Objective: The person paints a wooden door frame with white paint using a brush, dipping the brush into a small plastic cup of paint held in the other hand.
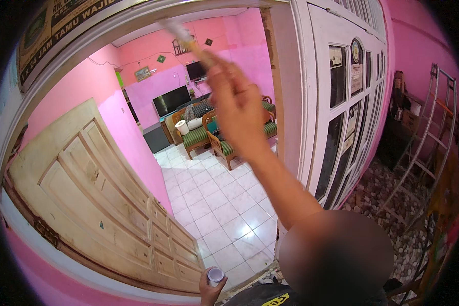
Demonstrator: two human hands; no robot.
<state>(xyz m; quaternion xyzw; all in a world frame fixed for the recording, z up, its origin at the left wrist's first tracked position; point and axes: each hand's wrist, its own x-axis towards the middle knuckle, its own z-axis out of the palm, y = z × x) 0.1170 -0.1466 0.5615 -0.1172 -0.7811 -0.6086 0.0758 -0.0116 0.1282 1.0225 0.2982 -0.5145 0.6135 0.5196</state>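
Note:
My right hand (237, 102) is raised across the doorway with its fingers closed on a paintbrush (191, 43). The brush's pale tip is blurred and reaches up to the white upper door frame (122, 23); whether it touches cannot be made out. Low in the view, my left hand (209, 288) grips a small pale cup (215, 273), held upright, with what looks like white or lilac inside. A worn wooden door (92, 188) stands open at the left, and a white panelled, glazed door or window frame (321, 76) is at the right.
Beyond the doorway are wooden chairs with green striped cushions (196, 136), a television (171, 99) and a tiled floor (209, 194), within pink walls. An aluminium ladder (428, 143) stands at the right on pebbled ground (362, 188). A signboard (71, 20) hangs above the frame.

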